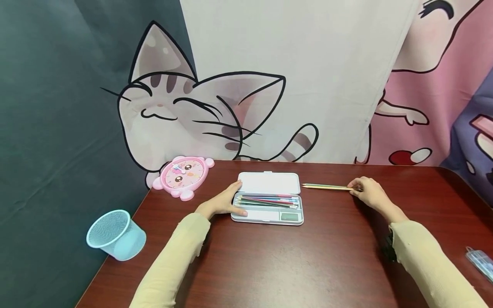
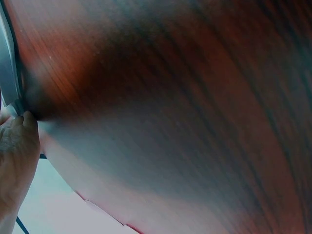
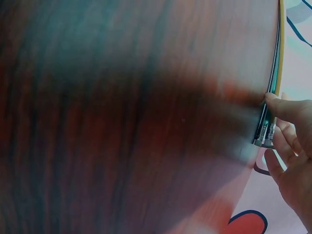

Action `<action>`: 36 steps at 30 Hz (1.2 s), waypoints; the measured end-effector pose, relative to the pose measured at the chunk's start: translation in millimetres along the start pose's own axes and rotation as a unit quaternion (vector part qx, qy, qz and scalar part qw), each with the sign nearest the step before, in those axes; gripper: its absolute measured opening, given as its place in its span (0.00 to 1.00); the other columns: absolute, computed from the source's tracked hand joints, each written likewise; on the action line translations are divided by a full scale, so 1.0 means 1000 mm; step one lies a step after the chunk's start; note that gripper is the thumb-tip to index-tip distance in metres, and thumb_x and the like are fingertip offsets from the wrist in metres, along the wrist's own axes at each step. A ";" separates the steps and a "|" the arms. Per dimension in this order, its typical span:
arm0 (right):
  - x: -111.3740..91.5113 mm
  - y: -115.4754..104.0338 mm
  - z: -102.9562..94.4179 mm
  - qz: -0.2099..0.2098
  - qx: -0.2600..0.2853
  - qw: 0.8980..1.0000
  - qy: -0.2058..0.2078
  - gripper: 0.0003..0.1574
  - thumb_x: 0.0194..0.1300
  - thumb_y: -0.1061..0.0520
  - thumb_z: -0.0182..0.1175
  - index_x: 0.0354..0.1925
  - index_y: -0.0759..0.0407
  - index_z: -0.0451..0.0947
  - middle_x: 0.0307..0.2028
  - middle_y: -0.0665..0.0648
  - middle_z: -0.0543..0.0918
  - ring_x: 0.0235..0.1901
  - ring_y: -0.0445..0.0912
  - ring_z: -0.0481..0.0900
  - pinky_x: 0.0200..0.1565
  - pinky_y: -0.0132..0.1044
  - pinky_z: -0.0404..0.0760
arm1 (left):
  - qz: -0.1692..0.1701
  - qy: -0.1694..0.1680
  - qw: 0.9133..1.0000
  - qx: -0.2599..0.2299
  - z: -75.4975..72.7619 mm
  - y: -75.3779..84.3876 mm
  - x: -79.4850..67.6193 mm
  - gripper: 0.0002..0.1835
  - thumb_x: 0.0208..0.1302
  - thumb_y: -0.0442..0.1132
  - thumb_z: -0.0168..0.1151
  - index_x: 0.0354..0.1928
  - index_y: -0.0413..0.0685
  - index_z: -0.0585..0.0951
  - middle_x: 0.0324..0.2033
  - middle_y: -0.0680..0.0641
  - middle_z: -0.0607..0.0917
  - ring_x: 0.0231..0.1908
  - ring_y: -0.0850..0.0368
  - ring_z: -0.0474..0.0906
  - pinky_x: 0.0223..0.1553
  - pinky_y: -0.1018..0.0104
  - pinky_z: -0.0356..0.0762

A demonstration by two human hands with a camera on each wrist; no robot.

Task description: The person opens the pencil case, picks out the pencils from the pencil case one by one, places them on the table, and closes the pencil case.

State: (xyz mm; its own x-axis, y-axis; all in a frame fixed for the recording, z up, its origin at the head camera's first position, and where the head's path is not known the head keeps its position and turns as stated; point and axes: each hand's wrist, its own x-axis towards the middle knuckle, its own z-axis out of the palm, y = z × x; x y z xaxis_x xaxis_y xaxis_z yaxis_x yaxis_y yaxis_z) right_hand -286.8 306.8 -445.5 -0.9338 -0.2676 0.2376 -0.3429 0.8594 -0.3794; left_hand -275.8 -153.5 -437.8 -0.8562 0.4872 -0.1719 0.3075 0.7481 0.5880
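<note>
An open white pencil case (image 1: 265, 217) lies on the table with its lid (image 1: 268, 183) folded back. Several coloured pencils (image 1: 267, 202) fill its rear compartment. My left hand (image 1: 222, 202) grips the case's left end, thumb over the front part and fingers near the hinge. In the left wrist view, only part of that hand (image 2: 18, 151) and the case's edge (image 2: 9, 63) show. To the right of the case, my right hand (image 1: 369, 192) pinches a small bunch of pencils (image 1: 325, 186) near their ferrule ends, points toward the case. The right wrist view shows the thumb and fingers around these pencils (image 3: 273, 97).
A pink animal-shaped clock (image 1: 184, 174) lies at the back left of the brown table (image 1: 308, 265). A light blue mesh pen cup (image 1: 125, 239) stands at the left edge. At the far right is a translucent bluish object (image 1: 480, 262), partly cut off. A cartoon curtain (image 1: 327, 64) hangs behind.
</note>
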 end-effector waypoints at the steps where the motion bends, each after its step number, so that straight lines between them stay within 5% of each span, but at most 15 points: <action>1: -0.001 0.000 0.000 0.001 -0.002 1.000 0.002 0.05 0.51 0.65 0.64 0.30 0.64 0.80 0.28 0.63 0.81 0.32 0.57 0.77 0.37 0.54 0.72 | -0.001 0.000 1.000 0.000 0.000 0.000 0.000 0.57 0.44 0.52 0.72 0.70 0.41 0.48 0.71 0.40 0.47 0.71 0.48 0.43 0.70 0.53 0.45; 10: -0.002 -0.011 0.002 0.012 0.035 0.999 0.032 0.08 0.50 0.65 0.65 0.33 0.66 0.80 0.30 0.66 0.81 0.34 0.58 0.76 0.37 0.49 0.71 | -0.005 -0.002 1.000 -0.004 0.002 -0.001 0.001 0.58 0.44 0.52 0.72 0.70 0.43 0.47 0.71 0.41 0.47 0.71 0.48 0.43 0.69 0.53 0.45; 16: 0.009 -0.047 0.010 0.028 0.105 0.994 0.030 0.13 0.53 0.60 0.65 0.36 0.67 0.80 0.33 0.64 0.83 0.35 0.53 0.79 0.38 0.39 0.73 | -0.005 0.000 1.000 -0.006 0.002 -0.002 0.001 0.58 0.44 0.52 0.72 0.70 0.42 0.47 0.71 0.41 0.46 0.71 0.47 0.43 0.69 0.52 0.46; 23: 0.018 -0.122 0.033 -0.059 0.183 0.981 -0.040 0.14 0.52 0.58 0.67 0.37 0.65 0.79 0.31 0.59 0.83 0.31 0.44 0.78 0.35 0.32 0.76 | 0.001 0.006 1.000 -0.009 0.002 -0.002 0.002 0.58 0.43 0.52 0.72 0.70 0.41 0.47 0.71 0.40 0.47 0.70 0.47 0.43 0.69 0.52 0.46; 28: 0.020 -0.157 0.050 -0.152 0.160 0.973 -0.071 0.13 0.50 0.60 0.68 0.34 0.65 0.79 0.29 0.57 0.81 0.31 0.46 0.78 0.34 0.33 0.77 | 0.000 0.003 1.000 -0.011 0.003 -0.002 0.001 0.58 0.44 0.51 0.72 0.70 0.41 0.47 0.71 0.40 0.46 0.71 0.48 0.42 0.70 0.54 0.45; 36: 0.024 -0.175 0.066 -0.147 0.154 0.970 -0.116 0.08 0.52 0.63 0.65 0.32 0.65 0.79 0.28 0.56 0.80 0.29 0.41 0.76 0.33 0.30 0.76 | -0.001 0.006 1.000 -0.017 0.002 -0.003 0.001 0.58 0.44 0.51 0.72 0.70 0.40 0.47 0.71 0.41 0.46 0.71 0.48 0.42 0.70 0.54 0.45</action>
State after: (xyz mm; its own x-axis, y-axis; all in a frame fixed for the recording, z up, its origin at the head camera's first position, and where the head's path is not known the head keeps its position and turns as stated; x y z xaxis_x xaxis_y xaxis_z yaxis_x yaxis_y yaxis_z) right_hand -255.6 121.3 -432.4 -0.7767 -0.6031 0.1820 -0.5790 0.5697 -0.5832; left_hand -276.2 -154.2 -441.1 -0.8617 0.4802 -0.1639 0.2915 0.7329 0.6147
